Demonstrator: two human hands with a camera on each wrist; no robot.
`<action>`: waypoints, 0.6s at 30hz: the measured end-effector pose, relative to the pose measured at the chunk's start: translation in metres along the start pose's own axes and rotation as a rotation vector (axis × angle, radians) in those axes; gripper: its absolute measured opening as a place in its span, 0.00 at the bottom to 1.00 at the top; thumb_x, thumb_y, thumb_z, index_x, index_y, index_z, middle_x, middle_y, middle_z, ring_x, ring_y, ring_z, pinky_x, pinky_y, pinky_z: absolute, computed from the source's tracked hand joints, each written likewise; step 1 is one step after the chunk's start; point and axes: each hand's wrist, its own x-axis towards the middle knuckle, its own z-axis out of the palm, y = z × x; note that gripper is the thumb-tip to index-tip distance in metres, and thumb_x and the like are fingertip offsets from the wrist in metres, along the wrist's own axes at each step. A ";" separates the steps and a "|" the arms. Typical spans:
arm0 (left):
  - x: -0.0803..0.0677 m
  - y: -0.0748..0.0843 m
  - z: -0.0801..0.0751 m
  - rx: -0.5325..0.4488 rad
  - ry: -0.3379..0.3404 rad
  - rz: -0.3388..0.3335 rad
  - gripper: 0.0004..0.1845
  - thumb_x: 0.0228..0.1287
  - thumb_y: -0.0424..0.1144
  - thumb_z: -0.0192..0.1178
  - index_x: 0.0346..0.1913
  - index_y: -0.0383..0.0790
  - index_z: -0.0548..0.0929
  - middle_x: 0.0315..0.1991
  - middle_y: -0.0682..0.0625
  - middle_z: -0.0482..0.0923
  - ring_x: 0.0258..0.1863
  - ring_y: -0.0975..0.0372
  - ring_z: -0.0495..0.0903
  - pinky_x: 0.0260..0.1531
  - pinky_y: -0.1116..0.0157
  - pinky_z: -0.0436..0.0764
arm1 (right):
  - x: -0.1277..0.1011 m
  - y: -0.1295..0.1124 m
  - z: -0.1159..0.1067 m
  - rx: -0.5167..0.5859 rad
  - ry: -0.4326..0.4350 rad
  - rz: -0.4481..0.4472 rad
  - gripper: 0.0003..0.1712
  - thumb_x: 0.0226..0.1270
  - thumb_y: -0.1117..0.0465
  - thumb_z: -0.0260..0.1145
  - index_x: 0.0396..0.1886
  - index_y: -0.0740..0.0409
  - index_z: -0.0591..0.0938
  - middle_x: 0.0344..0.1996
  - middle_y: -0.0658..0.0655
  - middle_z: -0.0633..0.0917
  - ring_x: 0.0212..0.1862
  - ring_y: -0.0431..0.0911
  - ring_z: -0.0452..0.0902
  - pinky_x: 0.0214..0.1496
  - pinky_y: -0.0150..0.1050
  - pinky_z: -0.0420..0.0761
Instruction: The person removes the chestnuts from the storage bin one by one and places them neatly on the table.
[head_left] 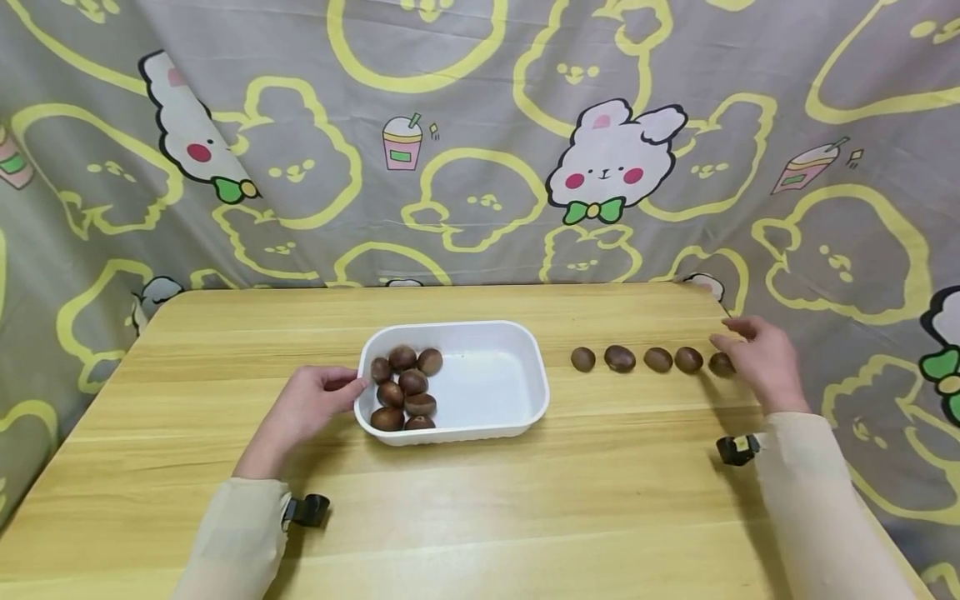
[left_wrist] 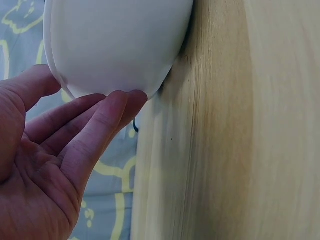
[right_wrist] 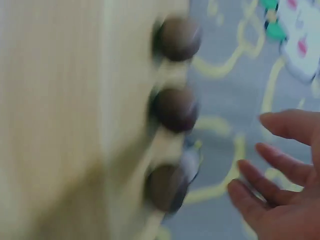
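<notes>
Table [head_left: 480, 500] of pale wood carried everything. White tray [head_left: 517, 408] lay against the left hand's [head_left: 303, 408] straight fingertips [left_wrist: 122, 100], which touched its end wall and gripped nothing; thin plastic, it probably was light, slightly flexible, best held by the rim. Chestnuts [head_left: 405, 387] clustered inside, just beyond those fingers. Right hand [head_left: 757, 362] hung loosely open beside the nearest of a row of chestnuts [head_left: 652, 359]: small, glossy brown, hard, likely to roll, best pinched across the sides.
</notes>
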 end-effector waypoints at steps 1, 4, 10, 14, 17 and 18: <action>0.000 0.000 0.000 0.001 -0.002 0.000 0.22 0.70 0.45 0.60 0.54 0.28 0.83 0.43 0.40 0.85 0.38 0.58 0.85 0.43 0.61 0.80 | -0.002 -0.010 0.004 0.028 0.032 -0.035 0.32 0.73 0.47 0.59 0.65 0.68 0.72 0.62 0.73 0.72 0.62 0.67 0.67 0.57 0.53 0.70; 0.000 0.000 -0.001 -0.004 0.001 -0.007 0.22 0.71 0.45 0.60 0.54 0.28 0.82 0.43 0.39 0.85 0.39 0.57 0.85 0.42 0.61 0.80 | -0.008 -0.044 0.021 0.090 0.074 -0.171 0.25 0.72 0.53 0.62 0.59 0.67 0.77 0.56 0.68 0.77 0.57 0.61 0.74 0.51 0.38 0.75; 0.001 0.001 -0.002 -0.013 0.010 -0.009 0.22 0.70 0.45 0.60 0.54 0.28 0.82 0.44 0.39 0.85 0.39 0.57 0.84 0.42 0.61 0.80 | -0.026 -0.108 0.063 0.173 -0.065 -0.360 0.17 0.69 0.61 0.66 0.54 0.65 0.80 0.50 0.62 0.82 0.51 0.52 0.77 0.54 0.42 0.78; 0.002 0.001 0.000 -0.029 0.009 -0.007 0.22 0.70 0.45 0.61 0.54 0.27 0.82 0.43 0.40 0.85 0.39 0.57 0.85 0.42 0.62 0.80 | -0.042 -0.137 0.095 0.236 -0.252 -0.450 0.16 0.66 0.66 0.68 0.51 0.65 0.80 0.47 0.61 0.83 0.49 0.51 0.79 0.51 0.45 0.80; 0.001 0.001 0.001 -0.044 0.000 -0.004 0.21 0.70 0.44 0.61 0.54 0.27 0.82 0.44 0.39 0.85 0.39 0.57 0.85 0.41 0.63 0.81 | -0.054 -0.152 0.118 0.254 -0.367 -0.508 0.13 0.65 0.68 0.69 0.48 0.65 0.81 0.43 0.60 0.83 0.46 0.49 0.80 0.49 0.42 0.81; 0.000 0.000 0.001 -0.046 -0.003 -0.003 0.21 0.70 0.44 0.61 0.54 0.27 0.82 0.44 0.39 0.85 0.39 0.56 0.85 0.41 0.63 0.80 | -0.059 -0.157 0.125 0.251 -0.393 -0.525 0.13 0.64 0.68 0.69 0.48 0.64 0.82 0.43 0.60 0.84 0.45 0.48 0.80 0.48 0.40 0.81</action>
